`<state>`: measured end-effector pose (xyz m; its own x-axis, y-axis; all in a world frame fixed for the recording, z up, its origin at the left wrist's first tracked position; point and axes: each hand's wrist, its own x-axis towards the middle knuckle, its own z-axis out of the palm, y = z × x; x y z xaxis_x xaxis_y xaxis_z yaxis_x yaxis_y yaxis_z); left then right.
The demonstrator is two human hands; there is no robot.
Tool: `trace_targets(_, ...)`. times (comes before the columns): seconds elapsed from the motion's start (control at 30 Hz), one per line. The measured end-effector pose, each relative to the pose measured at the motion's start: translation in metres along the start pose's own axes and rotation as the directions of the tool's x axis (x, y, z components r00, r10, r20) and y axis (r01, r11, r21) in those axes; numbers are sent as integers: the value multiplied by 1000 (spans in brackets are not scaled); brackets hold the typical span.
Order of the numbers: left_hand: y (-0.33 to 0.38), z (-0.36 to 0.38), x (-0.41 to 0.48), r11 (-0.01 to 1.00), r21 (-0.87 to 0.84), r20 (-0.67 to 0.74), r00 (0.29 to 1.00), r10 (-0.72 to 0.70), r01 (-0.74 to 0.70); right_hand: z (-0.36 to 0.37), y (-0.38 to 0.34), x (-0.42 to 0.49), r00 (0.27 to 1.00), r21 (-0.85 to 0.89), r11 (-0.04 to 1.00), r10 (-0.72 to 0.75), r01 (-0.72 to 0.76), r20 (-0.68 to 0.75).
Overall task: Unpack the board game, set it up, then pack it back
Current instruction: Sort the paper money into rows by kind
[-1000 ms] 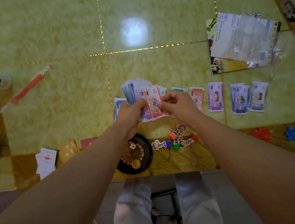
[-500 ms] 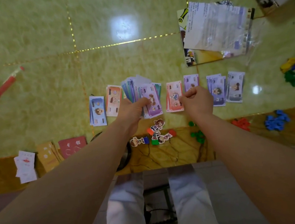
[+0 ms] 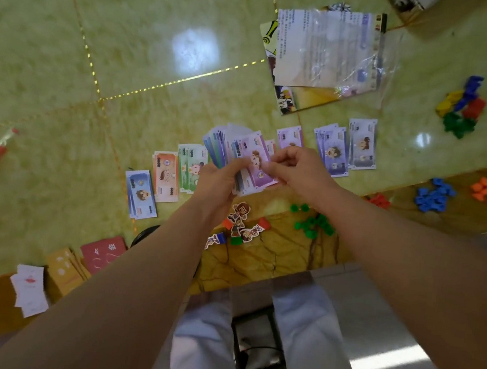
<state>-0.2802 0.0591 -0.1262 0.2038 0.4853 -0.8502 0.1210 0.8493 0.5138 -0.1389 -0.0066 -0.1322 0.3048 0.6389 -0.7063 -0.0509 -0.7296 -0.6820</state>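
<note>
Half a second ago our right hand (image 3: 295, 169) was down on the pink pile (image 3: 271, 146) just right of the fan (image 3: 222, 145). Now it is back at the fan and pinches the top purple note (image 3: 253, 164) between thumb and fingers, while our left hand (image 3: 218, 181) grips the fan of unsorted notes from below. We read this as one note dealt and the next being drawn, so the money sort is partway through; setup is still going and packing has not begun. The matching purple pile (image 3: 290, 136) lies just beyond the fan to the right, partly behind the right hand, so the carry is short. Left of the fan the green pile (image 3: 189, 166), orange pile (image 3: 165, 177) and blue pile (image 3: 141, 194) sit in a row. Right of it, past the purple, are the lilac pile (image 3: 332, 153) and grey pile (image 3: 362, 144). Nearer us than the fan, the pawns (image 3: 241, 223) and green houses (image 3: 313, 222) lie close to the near edge of the table (image 3: 115, 48), under our wrists, so a low sweep back could knock them off. Beyond and left of the fan the table shows open tile, with room for new piles.
</note>
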Motion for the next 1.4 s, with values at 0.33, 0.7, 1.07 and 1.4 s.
trace_targets(0.33, 2, 14, 6, 994, 106, -162, 987, 13, 4, -29, 16, 10, 956, -87, 995, 29, -57, -292)
trace_targets(0.7, -4, 21, 19, 993, 106, -138, 990, -28, 43, -29, 19, 22, 929, -349, 925, 10, -149, -369)
trace_targets(1.07, 9, 45, 7, 997, 53, -90, 994, -55, 59, -34, 2, 10, 999, 6, 1000, 7, -7, -45)
trace_targets(1.4, 14, 19, 4, 996, 88, -152, 988, -15, 29, -27, -11, 4, 992, 59, 998, 14, -7, -128)
